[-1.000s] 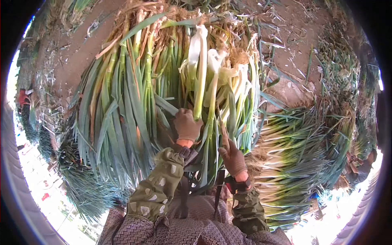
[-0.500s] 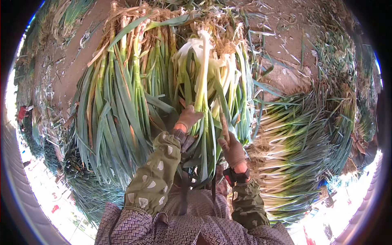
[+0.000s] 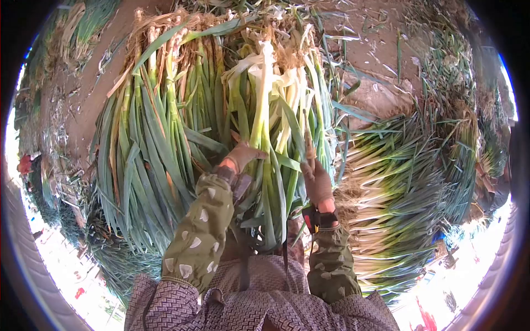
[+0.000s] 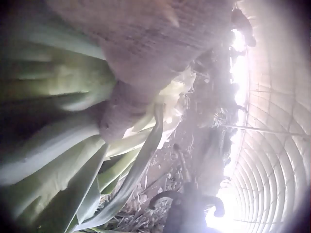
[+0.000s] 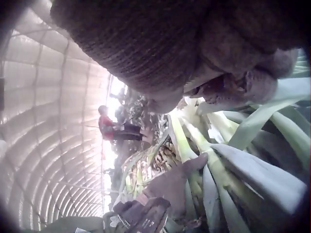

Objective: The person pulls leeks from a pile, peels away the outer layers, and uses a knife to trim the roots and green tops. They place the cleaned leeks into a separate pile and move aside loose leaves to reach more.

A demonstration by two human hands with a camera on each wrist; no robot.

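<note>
Hands [image 3: 279, 168], two, seemingly round one leek bunch [image 3: 270, 110].

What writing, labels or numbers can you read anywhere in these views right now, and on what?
None: no readable text in any view.
The gloved left hand and right hand on the green onion bunch carry no print.
The wrist strap shows no legible mark.
The patterned sleeve bears shapes, not letters.
</note>
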